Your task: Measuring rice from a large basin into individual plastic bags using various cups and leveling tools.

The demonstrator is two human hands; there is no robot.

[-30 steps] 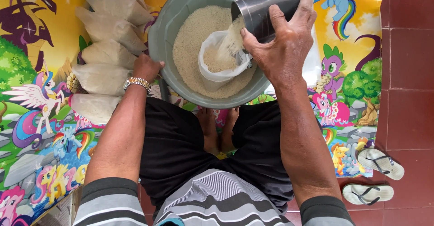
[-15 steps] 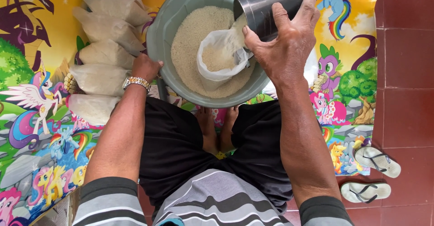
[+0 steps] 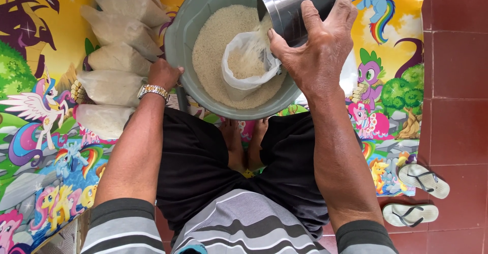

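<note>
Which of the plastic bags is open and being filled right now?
The bag inside the grey basin, under the tilted metal cup in the right hand. The filled bags lie in a row on the mat beside the left hand.

A cartoon-printed mat (image 3: 46, 147) on red floor tiles (image 3: 457, 81) carries filled bags (image 3: 109, 86), apparently five; sandals (image 3: 417, 195) lie beside.

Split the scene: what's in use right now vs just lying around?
In use:
right hand tipping a metal cup
clear plastic bag catching the rice
grey basin of rice, left hand at its rim

Lying about:
filled bags in a row on the cartoon mat
pair of sandals on the red tiles
</note>
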